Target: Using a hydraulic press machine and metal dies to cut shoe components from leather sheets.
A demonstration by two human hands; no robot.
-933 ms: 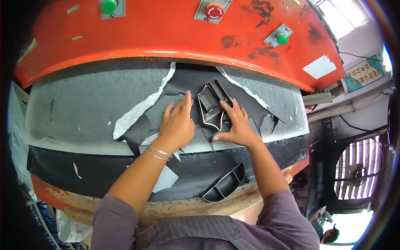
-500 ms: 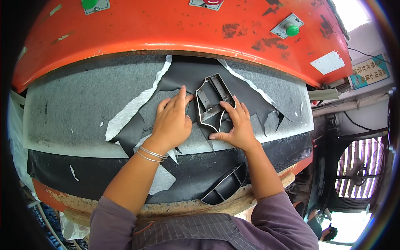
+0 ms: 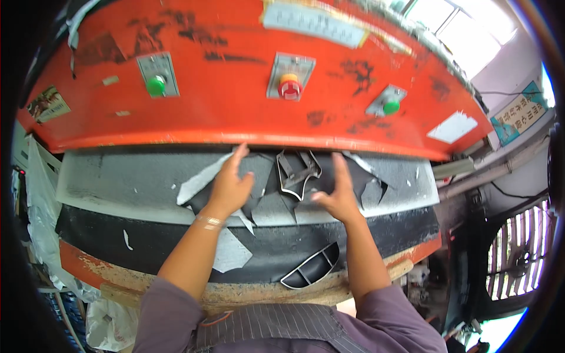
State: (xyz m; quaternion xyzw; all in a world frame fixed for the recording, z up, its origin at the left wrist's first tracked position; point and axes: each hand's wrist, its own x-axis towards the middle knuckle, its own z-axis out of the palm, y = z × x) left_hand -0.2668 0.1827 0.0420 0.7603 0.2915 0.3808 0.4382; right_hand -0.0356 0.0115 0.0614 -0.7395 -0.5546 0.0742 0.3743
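Observation:
A metal cutting die (image 3: 300, 175), hollow with crossbars and pointed toward me, lies on a dark sheet of leather-like material (image 3: 268, 187) on the grey cutting board (image 3: 118, 176). Left of the die, my left hand (image 3: 231, 187) is raised with its fingers apart and holds nothing. On the other side my right hand (image 3: 339, 194) is likewise spread, its thumb toward the die but seemingly apart from it. Whether either hand touches the sheet I cannot tell. Part of the sheet's far side is hidden under the red machine head (image 3: 223, 117).
Green buttons (image 3: 156, 86) and a red button (image 3: 289, 88) are on the machine's front. A second, half-round die (image 3: 311, 266) rests on the black strip near the wooden edge. Beside my left forearm lies a pale scrap (image 3: 232, 252). Plastic sheeting (image 3: 50, 206) hangs at the left.
My right hand has let go of the die, and both hands have moved apart from it. The view has tilted up, showing more of the red machine.

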